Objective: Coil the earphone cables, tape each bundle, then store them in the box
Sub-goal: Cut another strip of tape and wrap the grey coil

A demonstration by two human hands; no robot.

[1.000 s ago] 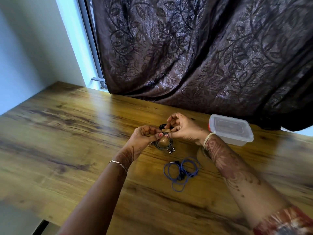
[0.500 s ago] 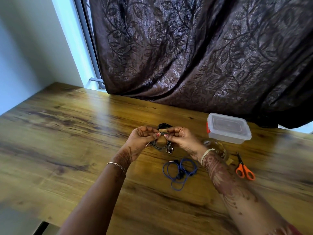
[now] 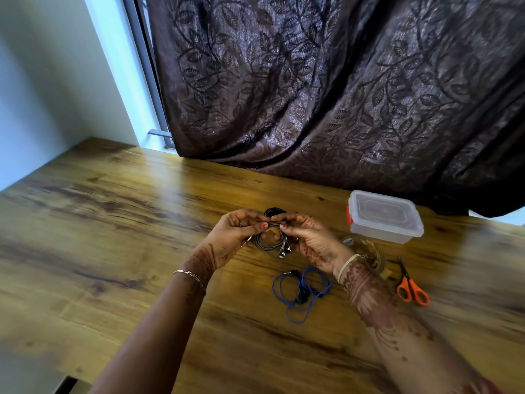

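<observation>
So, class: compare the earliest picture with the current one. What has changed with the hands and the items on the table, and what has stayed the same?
The right hand dropped from above the grey earphone coil to its right side, uncovering the tape roll and orange scissors. Both hands kept their grip on the coil; the left hand barely moved. The blue earphones and closed box stayed put.

Three earphone cables (image 3: 271, 243), one box (image 3: 385, 216), one scissors (image 3: 412, 285).
</observation>
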